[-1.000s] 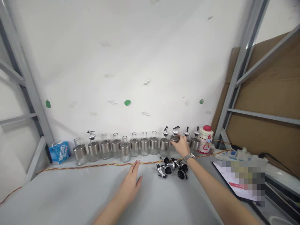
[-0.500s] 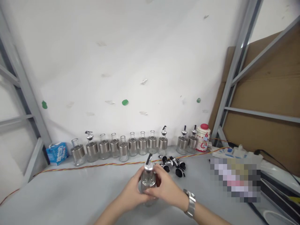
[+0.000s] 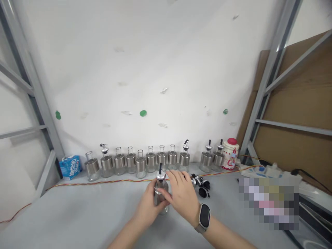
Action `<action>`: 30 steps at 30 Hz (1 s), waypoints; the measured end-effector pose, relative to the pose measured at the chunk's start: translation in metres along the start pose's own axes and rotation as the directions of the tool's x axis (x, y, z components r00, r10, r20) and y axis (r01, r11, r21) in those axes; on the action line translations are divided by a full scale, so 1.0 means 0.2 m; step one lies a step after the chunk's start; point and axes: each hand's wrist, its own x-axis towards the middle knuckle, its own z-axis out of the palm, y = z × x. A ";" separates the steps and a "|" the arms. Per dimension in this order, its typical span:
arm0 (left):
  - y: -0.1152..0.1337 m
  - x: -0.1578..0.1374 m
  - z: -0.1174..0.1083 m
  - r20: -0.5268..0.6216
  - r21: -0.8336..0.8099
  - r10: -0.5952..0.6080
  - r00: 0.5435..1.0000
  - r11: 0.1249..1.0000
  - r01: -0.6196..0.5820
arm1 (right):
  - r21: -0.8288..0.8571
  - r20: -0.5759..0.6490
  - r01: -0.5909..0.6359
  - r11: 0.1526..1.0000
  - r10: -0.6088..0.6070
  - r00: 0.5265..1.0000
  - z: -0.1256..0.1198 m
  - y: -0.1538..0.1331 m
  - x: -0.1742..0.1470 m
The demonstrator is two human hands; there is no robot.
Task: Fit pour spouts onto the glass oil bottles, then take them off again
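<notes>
A glass oil bottle (image 3: 158,197) with a metal sleeve stands upright in front of me. A silver pourer (image 3: 160,176) with a black spout sits in its neck. My left hand (image 3: 149,202) is closed around the bottle's body from the left. My right hand (image 3: 183,193) is at the bottle's right, thumb across its shoulder, the other fingers apart from the thumb and close beside the pourer. Whether those fingertips touch the pourer, I cannot tell. Just behind the right hand lies a pile of loose black-and-silver pourers (image 3: 203,192), partly covered by it.
Along the wall stands a row of bottles (image 3: 140,162), several without pourers. A blue carton (image 3: 70,167) is at the left end, a red-lidded jar (image 3: 230,154) at the right. A twisted red-yellow wire (image 3: 114,182) crosses the table; a power strip (image 3: 275,172) lies at right.
My right hand has shifted from the bottle's body up toward the pourer, its wrist turning so the watch face shows. My left hand stays on the bottle. The view has swung slightly left.
</notes>
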 end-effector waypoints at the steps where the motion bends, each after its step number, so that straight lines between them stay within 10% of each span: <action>1: 0.00 -0.01 0.01 -0.017 0.019 0.011 1.000 1.000 -0.011 | -0.050 0.006 0.013 0.999 -0.013 1.000 0.00 -0.01 0.01; 24: 0.00 -0.01 0.05 -0.111 0.176 0.039 0.993 0.984 -0.018 | -0.271 -0.129 0.078 0.960 -0.116 0.985 0.08 -0.13 0.03; 30: 0.01 0.02 0.01 -0.030 -0.121 -0.064 0.998 0.991 0.060 | 0.141 0.069 -0.051 0.989 0.042 0.997 0.04 -0.02 -0.03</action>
